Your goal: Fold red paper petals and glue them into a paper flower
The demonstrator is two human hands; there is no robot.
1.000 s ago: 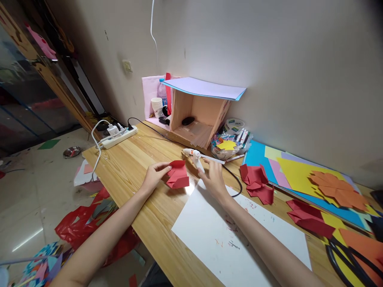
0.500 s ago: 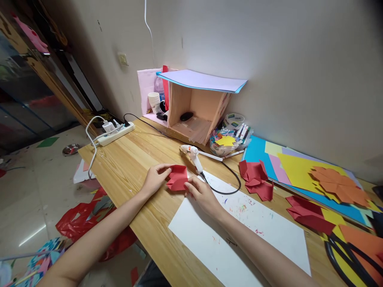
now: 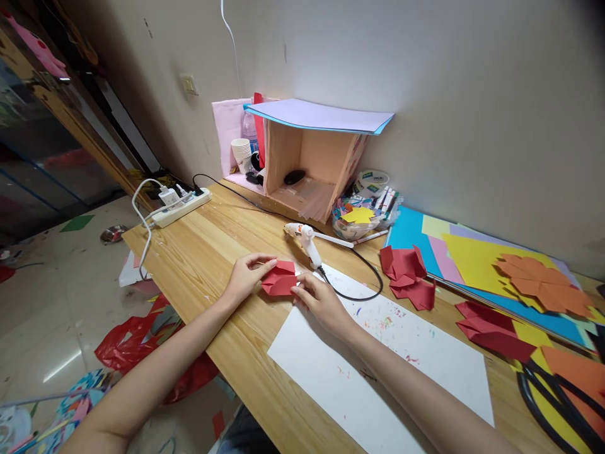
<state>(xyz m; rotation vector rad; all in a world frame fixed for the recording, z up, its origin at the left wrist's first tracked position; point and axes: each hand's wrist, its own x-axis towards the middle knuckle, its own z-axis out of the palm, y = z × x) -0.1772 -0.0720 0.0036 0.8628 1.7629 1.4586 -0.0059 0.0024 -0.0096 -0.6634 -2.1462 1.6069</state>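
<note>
A small folded red paper piece point(image 3: 280, 280) lies on the wooden table point(image 3: 208, 252). My left hand point(image 3: 246, 277) pinches its left side with closed fingers. My right hand point(image 3: 319, 301) grips its right edge, fingers curled on it. Just behind the paper lies a white glue gun point(image 3: 305, 238) with a black cable, untouched. My right forearm rests over a large white sheet point(image 3: 378, 366) flecked with coloured marks.
More folded red pieces point(image 3: 407, 277) and an orange paper flower point(image 3: 541, 280) lie on coloured sheets at the right. A pink open box point(image 3: 307, 170), a marker tub point(image 3: 363, 217) and a power strip point(image 3: 182, 205) stand at the back. Black scissors point(image 3: 548, 403) lie at the right edge.
My right hand left the glue gun lying on the table and came back to the red paper piece, gripping its right edge. The left hand stayed on the paper.
</note>
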